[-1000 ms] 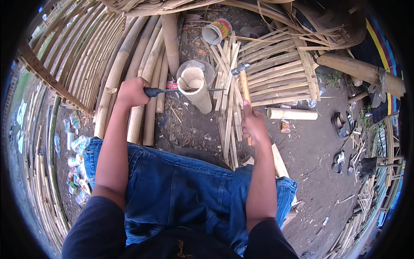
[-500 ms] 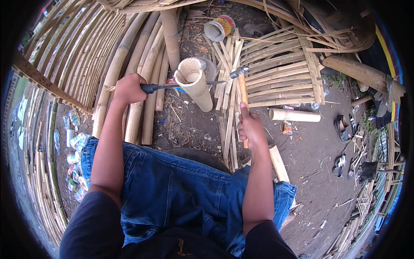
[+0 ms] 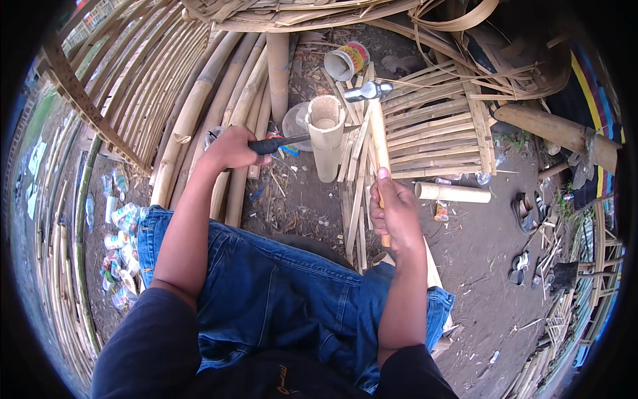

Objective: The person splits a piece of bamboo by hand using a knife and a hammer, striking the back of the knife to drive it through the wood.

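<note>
My left hand (image 3: pixel 234 147) is closed round the black handle of a long knife (image 3: pixel 290 141). Its blade meets an upright bamboo section (image 3: pixel 326 149) below the rim, and the tip shows on the far right side. The bamboo's wall hides the middle of the blade, so I cannot tell whether it is sunk in or lies behind. In my right hand (image 3: pixel 397 211) is a hammer (image 3: pixel 379 136) by its pale wooden handle. The hammer's metal head is up, apart from both bamboo and knife.
Long bamboo poles (image 3: pixel 199 100) lie at the left beside a slatted panel (image 3: pixel 143 73). A colourful bucket (image 3: pixel 347 61) lies tipped at the back. Split strips and a slatted bamboo frame (image 3: pixel 435 123) lie to the right, near a short bamboo piece (image 3: pixel 454 192) and footwear (image 3: pixel 525 213).
My left hand has moved right with the knife, its handle now closer to the bamboo. The bamboo stands more upright. The hammer's head has tilted and appears higher in the view.
</note>
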Demonstrator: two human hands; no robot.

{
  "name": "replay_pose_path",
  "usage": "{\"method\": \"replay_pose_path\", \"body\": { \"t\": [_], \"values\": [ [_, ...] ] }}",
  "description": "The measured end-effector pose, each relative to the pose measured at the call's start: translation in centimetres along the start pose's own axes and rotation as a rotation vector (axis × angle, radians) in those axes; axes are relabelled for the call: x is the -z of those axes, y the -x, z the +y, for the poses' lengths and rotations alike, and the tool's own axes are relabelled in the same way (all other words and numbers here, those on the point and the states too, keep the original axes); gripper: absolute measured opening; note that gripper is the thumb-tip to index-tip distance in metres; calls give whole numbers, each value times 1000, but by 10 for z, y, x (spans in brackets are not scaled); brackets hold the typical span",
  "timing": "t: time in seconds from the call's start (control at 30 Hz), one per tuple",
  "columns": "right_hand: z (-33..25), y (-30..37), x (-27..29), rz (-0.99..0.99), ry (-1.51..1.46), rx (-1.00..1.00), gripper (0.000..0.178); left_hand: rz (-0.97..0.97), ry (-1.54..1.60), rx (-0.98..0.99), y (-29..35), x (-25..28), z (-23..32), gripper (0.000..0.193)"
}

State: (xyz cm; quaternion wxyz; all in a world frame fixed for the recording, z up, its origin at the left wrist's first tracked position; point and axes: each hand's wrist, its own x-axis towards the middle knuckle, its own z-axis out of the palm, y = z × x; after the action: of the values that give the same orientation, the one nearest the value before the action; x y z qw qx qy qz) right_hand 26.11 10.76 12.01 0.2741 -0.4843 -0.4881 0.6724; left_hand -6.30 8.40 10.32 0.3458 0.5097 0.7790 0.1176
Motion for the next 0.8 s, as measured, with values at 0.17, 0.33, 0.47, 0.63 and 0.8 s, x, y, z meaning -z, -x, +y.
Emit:
{"method": "replay_pose_path", "body": {
  "t": [0.17,0.33,0.47,0.63,0.8],
  "values": [
    [38,-21,-28,46,384,88,52,127,118,-408,-6,-16,-6,27],
    [65,-35,-37,173,668,200,51,350,-85,-227,6,-31,6,35],
    [59,-32,-36,210,658,197,53,280,-43,-181,6,-32,10,46],
    [60,-29,-33,194,626,194,55,275,225,-301,6,-37,-2,44],
    [68,-25,-25,200,667,142,54,309,387,-126,6,-35,13,35]
  ]
}}
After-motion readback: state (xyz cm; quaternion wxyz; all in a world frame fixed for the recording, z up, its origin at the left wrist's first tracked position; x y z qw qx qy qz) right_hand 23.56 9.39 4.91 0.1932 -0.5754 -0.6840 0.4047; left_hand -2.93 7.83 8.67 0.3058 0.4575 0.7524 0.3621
